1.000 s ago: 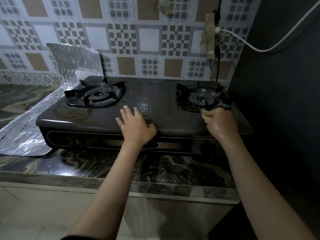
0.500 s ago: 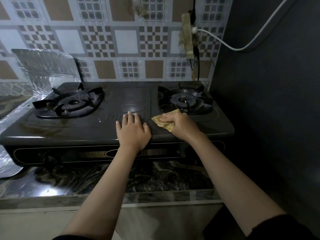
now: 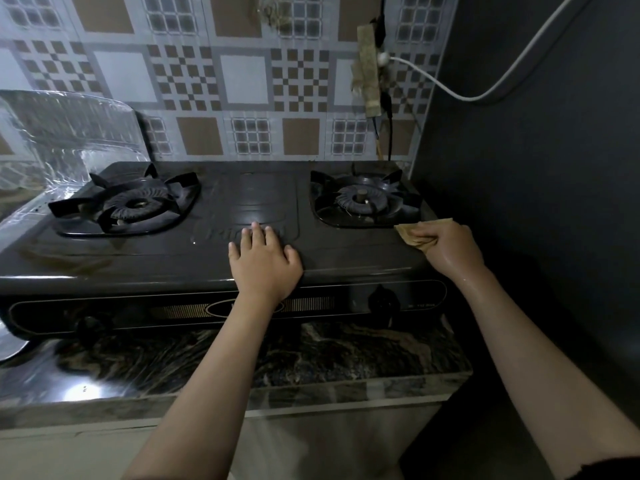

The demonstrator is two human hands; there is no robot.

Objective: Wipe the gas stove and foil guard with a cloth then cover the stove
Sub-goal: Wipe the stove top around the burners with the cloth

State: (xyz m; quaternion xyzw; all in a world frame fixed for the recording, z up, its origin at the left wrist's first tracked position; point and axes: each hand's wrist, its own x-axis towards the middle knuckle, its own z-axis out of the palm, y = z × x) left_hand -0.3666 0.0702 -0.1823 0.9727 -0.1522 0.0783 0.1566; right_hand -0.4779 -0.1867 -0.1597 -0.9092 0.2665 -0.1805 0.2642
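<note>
Stove (image 3: 346,251) wiping is underway: right hand (image 3: 450,247) is gripping the cloth (image 3: 414,233), left hand (image 3: 265,261) is lying flat. Next is probably sweeping the cloth across the uncleaned top

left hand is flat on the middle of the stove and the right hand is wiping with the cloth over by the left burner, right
Not quite. The head view shows the right hand holding the cloth by the right burner, not the left one. The left hand does lie flat on the middle of the stove.
</note>
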